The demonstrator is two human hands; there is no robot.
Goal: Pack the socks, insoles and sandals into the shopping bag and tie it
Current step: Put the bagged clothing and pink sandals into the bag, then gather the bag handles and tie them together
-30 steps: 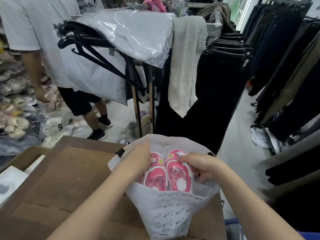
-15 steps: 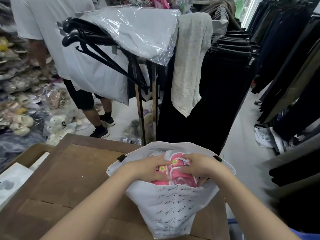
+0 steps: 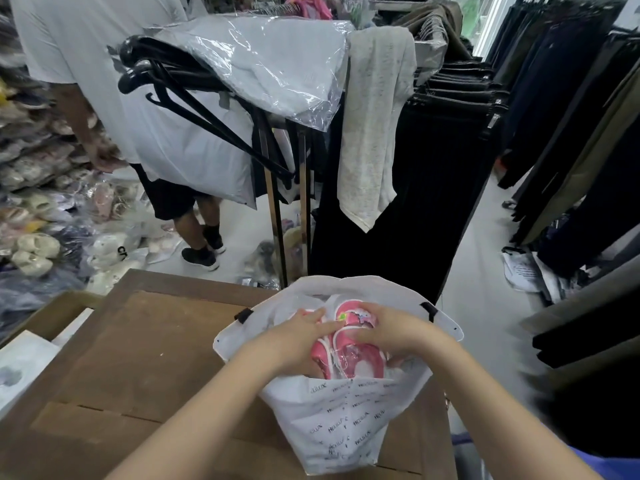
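A white shopping bag (image 3: pixel 341 417) with small printed lettering stands open at the near right of the wooden table. A pair of pink sandals (image 3: pixel 356 358) in clear plastic wrap sits inside its mouth, toes pointing away. My left hand (image 3: pixel 298 337) lies on the left sandal, fingers reaching across to the pair's top. My right hand (image 3: pixel 391 336) grips the right sandal from the other side. Both hands are inside the bag's opening. No socks or insoles show; the bag's depth is hidden.
The brown wooden table (image 3: pixel 145 368) stretches to the left. A clothes rack (image 3: pixel 277 209) with black hangers and plastic-wrapped garments stands just beyond it. A person in a grey shirt (image 3: pixel 83 57) stands at the far left by piled shoes (image 3: pixel 34 251). Dark trousers (image 3: pixel 568 133) hang at the right.
My hands came together over the pink sandals and took hold of them inside the bag. The sandals sit a little deeper and the view shifted slightly.
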